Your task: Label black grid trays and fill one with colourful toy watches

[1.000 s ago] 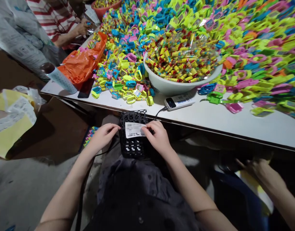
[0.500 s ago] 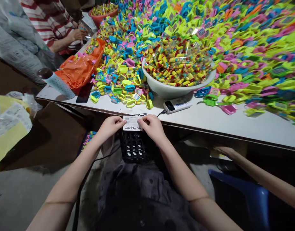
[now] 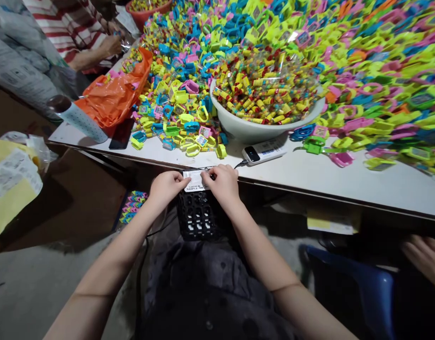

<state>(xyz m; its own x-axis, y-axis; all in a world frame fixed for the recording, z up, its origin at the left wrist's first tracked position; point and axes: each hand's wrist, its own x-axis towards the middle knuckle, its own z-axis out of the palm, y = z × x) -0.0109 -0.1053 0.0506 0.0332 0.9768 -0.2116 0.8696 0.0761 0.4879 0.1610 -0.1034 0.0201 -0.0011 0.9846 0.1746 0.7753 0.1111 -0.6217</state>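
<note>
Paper label (image 3: 194, 182) has shifted toward bench (image 3: 298, 170) near edge; lies crosswise, left hand (image 3: 165, 190) and right hand (image 3: 223, 188) pinching opposite ends.

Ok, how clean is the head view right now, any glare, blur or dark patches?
Head view: glare flecks the clear wrappers in the white bowl; the plastic watches look stretched and soft toward the right edge; shadow hides detail beneath the table; the co-worker's hand is blurred; print on the white label isn't legible.
</note>
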